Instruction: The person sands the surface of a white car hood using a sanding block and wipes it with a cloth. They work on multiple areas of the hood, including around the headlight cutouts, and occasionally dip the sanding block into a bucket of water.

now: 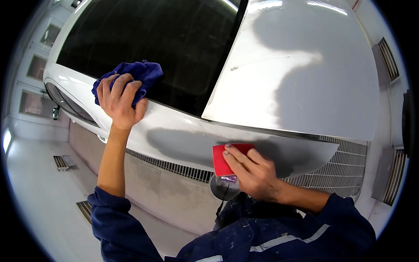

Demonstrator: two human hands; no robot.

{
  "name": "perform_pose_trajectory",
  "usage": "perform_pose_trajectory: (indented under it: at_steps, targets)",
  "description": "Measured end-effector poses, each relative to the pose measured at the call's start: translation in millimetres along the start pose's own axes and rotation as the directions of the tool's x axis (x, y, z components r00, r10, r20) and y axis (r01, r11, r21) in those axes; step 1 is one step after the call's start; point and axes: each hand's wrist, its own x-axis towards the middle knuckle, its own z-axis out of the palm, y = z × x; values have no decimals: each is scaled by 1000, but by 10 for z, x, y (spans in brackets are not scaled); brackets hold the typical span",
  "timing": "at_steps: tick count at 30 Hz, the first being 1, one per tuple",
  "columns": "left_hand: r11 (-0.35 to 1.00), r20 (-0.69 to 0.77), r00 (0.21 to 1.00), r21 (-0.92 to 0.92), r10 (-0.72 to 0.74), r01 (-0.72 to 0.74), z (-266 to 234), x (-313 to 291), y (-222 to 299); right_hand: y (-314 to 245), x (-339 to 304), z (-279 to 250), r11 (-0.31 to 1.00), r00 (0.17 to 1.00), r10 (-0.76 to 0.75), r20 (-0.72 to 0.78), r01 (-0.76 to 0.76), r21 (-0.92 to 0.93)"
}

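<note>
My left hand [120, 102] is closed on a crumpled blue cloth [150, 75]. It rests on the white car body at the edge of the dark window glass [148, 35]. My right hand [257, 172] presses a flat red sanding pad [221, 161] against the side panel, fingers lying over its top. Under and around the pad, the panel has a dull grey primer-like patch [179, 143]. Beyond the panel gap, the white lid [253, 91] carries larger grey patches [327, 94]. The underside of the pad is hidden.
A grey round container [218, 187] stands below the panel, near my body. Floor grating [336, 168] runs beside the car. Wall vents [388, 59] are at the right, and windowed white doors [35, 102] at the far left. A side mirror [55, 112] sticks out from the car.
</note>
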Motion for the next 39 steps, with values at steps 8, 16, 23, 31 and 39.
perform_pose_trajectory:
  at_steps: [8, 16, 23, 31, 39]
  targets:
    - [1000, -2, 1000, -8, -4, 4, -11, 28, -8, 133, 230, 121, 969, 999, 21, 27, -14, -246]
    - [1000, -10, 1000, -6, -17, 17, 22, -2, -3, -8, 702, 621, 996, 998, 51, -28, -53, -78]
    - [1000, 38, 999, 5, -17, 16, -41, -37, -43, 97, 524, 444, 997, 1000, -5, 12, 6, -80]
    - [999, 44, 999, -9, -32, 32, -62, -79, -33, 85, 498, 358, 985, 991, -33, 127, 54, -164]
    - [999, -6, 999, 18, -33, 33, 51, -127, -138, 28, 817, 533, 985, 989, -52, 140, 74, -156]
